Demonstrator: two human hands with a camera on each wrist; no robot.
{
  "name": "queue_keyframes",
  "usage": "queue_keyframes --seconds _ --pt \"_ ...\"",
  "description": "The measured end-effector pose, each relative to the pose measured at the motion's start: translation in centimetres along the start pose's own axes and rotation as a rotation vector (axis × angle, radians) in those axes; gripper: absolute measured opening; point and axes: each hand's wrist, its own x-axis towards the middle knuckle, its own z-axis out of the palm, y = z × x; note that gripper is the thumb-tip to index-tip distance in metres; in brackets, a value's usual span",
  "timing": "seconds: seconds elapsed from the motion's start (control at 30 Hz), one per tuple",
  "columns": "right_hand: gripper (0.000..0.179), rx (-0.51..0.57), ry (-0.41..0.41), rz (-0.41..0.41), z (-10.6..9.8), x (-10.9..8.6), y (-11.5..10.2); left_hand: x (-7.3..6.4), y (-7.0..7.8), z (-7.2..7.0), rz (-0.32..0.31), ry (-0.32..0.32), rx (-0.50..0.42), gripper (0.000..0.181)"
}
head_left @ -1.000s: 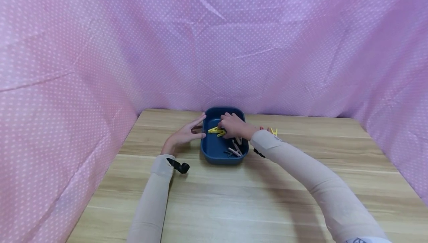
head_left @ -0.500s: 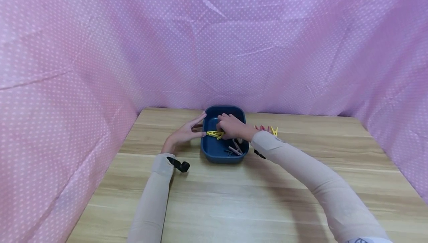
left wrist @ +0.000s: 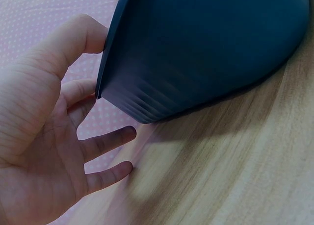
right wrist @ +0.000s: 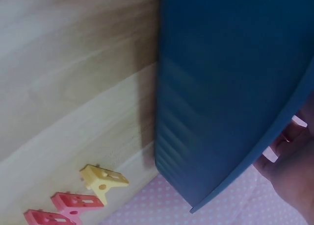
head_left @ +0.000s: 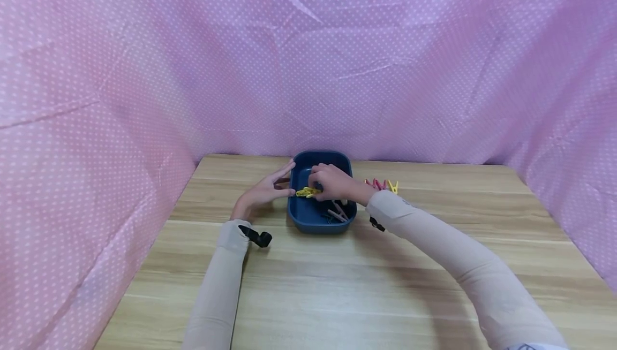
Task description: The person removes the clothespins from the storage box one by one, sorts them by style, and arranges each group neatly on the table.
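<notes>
A dark blue plastic bin (head_left: 322,229) stands on the wooden table. My left hand (head_left: 264,192) is spread at its left side, thumb and index fingertips at the rim; in the left wrist view the other fingers (left wrist: 110,141) stretch out beside the bin wall. My right hand (head_left: 333,183) reaches down inside the bin, fingers curled and pinching at the yellow clothespins (head_left: 305,192); the fingertips are partly hidden. Pale pink clothespins (head_left: 339,214) and a dark one (head_left: 328,216) lie in the near right part of the bin.
Right of the bin, several clothespins stand in a row on the table (head_left: 308,286), among them a yellow one (right wrist: 101,179) and a red one (right wrist: 76,204). My right forearm (head_left: 434,237) passes close to them. A pink dotted curtain (head_left: 308,71) hangs behind the table.
My right hand has shifted slightly left inside the bin, and the yellow clothespins by its fingertips have moved closer together toward the left wall. My left hand stays at the rim.
</notes>
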Motion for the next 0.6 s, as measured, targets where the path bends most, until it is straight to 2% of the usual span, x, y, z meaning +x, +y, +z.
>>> queue_keyframes --seconds 0.47,0.6 --pt "0.016 0.153 0.06 0.024 -0.5 -1.4 -0.5 -0.2 0.1 0.2 -0.014 0.011 -0.013 0.083" --pt "0.015 0.189 0.093 0.005 -0.8 -1.9 -0.8 -0.2 0.0 0.2 -0.012 0.014 -0.01 0.083"
